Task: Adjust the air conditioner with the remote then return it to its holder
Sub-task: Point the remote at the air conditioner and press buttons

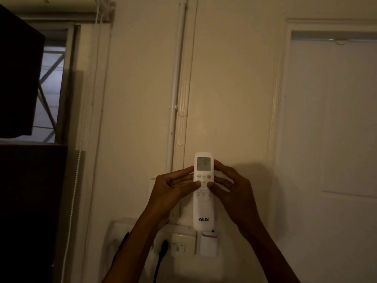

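A white AUX remote [203,209] is held upright in front of the cream wall, its small screen at the top facing me. My left hand [173,190] grips its left edge, with the thumb on the buttons below the screen. My right hand [234,193] grips its right edge, thumb also on the button area. Just below the remote's bottom end, a white holder [208,245] is fixed to the wall and stands empty. No air conditioner unit is in view.
A switch and socket plate [179,245] with a black plug and cable [162,254] sits left of the holder. A white conduit [174,111] runs up the wall. A white door [330,119] is at right; dark furniture [26,201] and a window with a blind cord are at left.
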